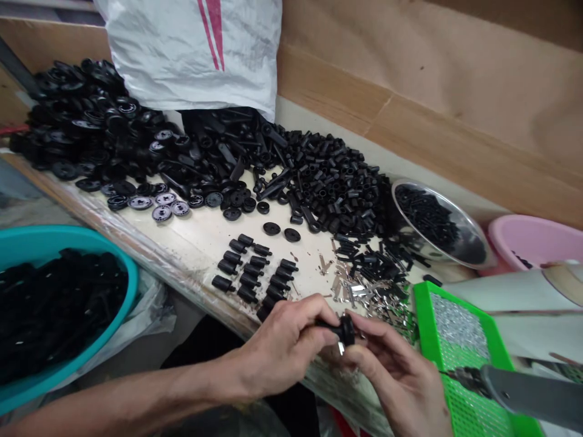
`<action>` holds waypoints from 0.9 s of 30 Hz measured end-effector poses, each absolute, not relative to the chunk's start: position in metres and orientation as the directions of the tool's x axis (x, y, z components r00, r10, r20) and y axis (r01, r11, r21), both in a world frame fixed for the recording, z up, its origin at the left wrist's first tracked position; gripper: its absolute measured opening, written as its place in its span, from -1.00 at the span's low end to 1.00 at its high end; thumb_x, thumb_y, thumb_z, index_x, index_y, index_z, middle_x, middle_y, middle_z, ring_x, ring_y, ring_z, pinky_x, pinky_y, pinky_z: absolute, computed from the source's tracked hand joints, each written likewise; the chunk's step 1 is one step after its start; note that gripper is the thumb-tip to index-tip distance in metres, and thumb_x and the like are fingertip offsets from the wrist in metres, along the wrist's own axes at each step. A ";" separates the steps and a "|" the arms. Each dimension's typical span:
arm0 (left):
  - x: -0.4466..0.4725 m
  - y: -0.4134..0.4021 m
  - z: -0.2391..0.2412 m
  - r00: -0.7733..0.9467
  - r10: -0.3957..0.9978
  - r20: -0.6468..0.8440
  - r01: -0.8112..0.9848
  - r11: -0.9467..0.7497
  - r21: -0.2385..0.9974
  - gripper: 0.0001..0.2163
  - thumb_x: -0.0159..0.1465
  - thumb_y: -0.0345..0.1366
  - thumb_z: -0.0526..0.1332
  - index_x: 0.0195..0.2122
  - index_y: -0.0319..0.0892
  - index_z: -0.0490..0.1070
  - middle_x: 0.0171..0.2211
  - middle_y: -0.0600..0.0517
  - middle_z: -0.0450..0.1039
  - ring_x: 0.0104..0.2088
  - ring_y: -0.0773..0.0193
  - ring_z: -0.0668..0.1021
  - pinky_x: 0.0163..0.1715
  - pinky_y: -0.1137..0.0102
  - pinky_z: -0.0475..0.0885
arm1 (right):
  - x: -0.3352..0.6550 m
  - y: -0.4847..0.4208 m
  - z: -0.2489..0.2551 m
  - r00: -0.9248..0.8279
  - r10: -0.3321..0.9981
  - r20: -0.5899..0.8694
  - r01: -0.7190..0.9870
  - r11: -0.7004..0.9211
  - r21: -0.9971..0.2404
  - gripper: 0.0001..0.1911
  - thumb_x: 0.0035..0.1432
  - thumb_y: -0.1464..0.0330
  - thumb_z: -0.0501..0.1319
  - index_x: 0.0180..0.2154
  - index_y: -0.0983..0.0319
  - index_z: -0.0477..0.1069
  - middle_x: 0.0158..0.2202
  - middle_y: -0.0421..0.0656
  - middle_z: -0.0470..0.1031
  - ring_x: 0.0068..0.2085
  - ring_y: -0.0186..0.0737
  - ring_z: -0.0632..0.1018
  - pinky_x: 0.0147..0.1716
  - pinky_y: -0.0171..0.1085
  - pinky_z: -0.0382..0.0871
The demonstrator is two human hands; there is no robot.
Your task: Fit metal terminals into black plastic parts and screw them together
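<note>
Near the table's front edge my two hands meet on one small black plastic part (347,331) with a round collar. My left hand (291,340) pinches its stem from the left. On the other side the thumb and fingers of my right hand (401,370) close round the collar end. A small shiny metal piece (341,348) shows just below the collar; how it is joined I cannot tell. Short rows of black cylindrical parts (249,279) lie beyond my left hand. Loose flat metal strips (359,291) are scattered beyond my right hand.
Heaped black parts (337,182) line the back, under a white sack (195,54). A steel bowl (473,258), pink basin (505,233) and green tray (423,303) of small metal pieces stand right, near a grey power screwdriver (528,391). A teal tub (130,285) stands left.
</note>
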State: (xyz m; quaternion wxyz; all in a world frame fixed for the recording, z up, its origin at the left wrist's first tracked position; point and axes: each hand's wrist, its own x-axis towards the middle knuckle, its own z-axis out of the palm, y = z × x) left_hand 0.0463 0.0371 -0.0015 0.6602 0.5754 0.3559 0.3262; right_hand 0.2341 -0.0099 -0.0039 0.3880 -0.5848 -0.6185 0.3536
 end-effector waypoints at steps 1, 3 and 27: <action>0.047 0.037 -0.002 0.525 0.847 -0.079 -0.015 0.103 0.995 -0.95 0.20 -0.43 0.14 -0.36 -0.20 0.37 -0.53 0.14 0.27 -0.50 0.45 0.28 -0.47 0.51 0.17 | 0.233 -0.010 -0.004 -0.011 0.998 0.060 0.445 0.058 -0.894 -0.68 0.12 0.39 0.27 -0.05 0.10 0.41 -0.44 -0.26 0.53 -0.51 -0.34 0.56 -0.52 -0.43 0.50; 0.047 0.037 -0.004 0.561 0.815 -0.146 -0.088 0.234 0.968 -0.97 0.22 -0.39 0.14 -0.34 -0.20 0.35 -0.58 0.15 0.26 -0.55 0.45 0.28 -0.52 0.52 0.17 | 0.233 -0.010 -0.002 -0.031 0.992 0.121 0.480 0.121 -0.869 -0.69 0.10 0.39 0.28 -0.08 0.11 0.44 -0.36 -0.22 0.53 -0.46 -0.32 0.56 -0.49 -0.42 0.50; 0.040 0.048 -0.008 0.823 0.511 -0.248 -0.091 0.550 0.830 -0.72 0.34 -0.12 -0.01 -0.32 -0.24 0.29 -0.59 0.10 0.34 -0.76 0.52 0.27 -0.76 0.60 0.12 | 0.243 -0.005 0.001 -0.222 0.922 0.316 0.568 0.386 -0.727 -0.66 0.09 0.45 0.29 -0.07 0.12 0.44 -0.22 -0.14 0.52 -0.21 -0.21 0.56 -0.26 -0.33 0.50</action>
